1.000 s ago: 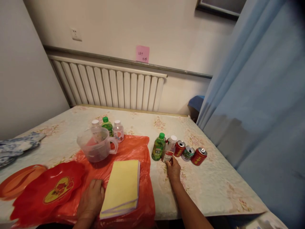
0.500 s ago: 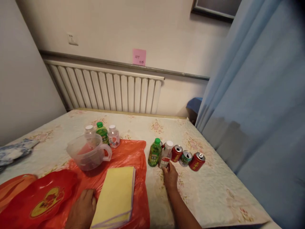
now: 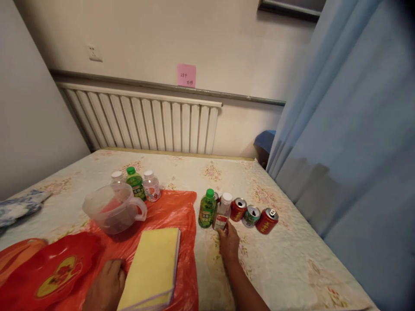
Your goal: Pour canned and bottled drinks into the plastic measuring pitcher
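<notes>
The right hand (image 3: 228, 242) reaches to 12 o'clock, fingertips loosely curled against the base of the clear bottle (image 3: 222, 211) on the worktop (image 3: 292, 259), gripping nothing. The left hand (image 3: 105, 287) lies flat and open on the red bag (image 3: 175, 207), the yellow pad (image 3: 152, 268) at its 3 o'clock.

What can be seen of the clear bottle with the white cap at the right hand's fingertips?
The clear bottle is small, of see-through plastic, with a white screw cap on and a red and white label low on its body. It stands upright on the table, close beside the green bottle on one side and a red can on the other. The right hand touches its base with the fingertips. Its contents cannot be made out.
</notes>
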The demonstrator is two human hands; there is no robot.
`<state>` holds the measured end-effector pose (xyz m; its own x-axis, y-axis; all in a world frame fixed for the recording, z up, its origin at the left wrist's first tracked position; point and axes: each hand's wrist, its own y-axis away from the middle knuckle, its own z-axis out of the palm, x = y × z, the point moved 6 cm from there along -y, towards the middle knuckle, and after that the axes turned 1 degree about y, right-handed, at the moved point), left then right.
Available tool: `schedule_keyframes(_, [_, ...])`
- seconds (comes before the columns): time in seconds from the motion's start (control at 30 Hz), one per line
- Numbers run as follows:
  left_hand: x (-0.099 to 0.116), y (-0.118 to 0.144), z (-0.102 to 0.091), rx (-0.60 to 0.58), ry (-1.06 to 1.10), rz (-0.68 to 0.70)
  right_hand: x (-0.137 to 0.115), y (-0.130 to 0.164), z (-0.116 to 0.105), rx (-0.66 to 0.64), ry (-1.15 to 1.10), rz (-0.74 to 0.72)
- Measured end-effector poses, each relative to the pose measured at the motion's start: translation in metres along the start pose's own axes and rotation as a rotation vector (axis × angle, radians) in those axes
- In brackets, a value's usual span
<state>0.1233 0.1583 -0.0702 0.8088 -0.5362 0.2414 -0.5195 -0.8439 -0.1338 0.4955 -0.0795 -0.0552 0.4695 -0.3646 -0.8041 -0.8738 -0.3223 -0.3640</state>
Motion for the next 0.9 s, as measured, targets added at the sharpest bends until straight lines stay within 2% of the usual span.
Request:
schedule_keyframes(0.63, [0.008,0.003,-0.004,0.017,-0.043,0.049,0.014,0.002,0.007,-0.014,0.03,0.027])
schedule_keyframes(0.9, [0.013,0.009,-0.012,0.04,-0.056,0.03,0.015,0.021,0.0,-0.025,0.006,0.067])
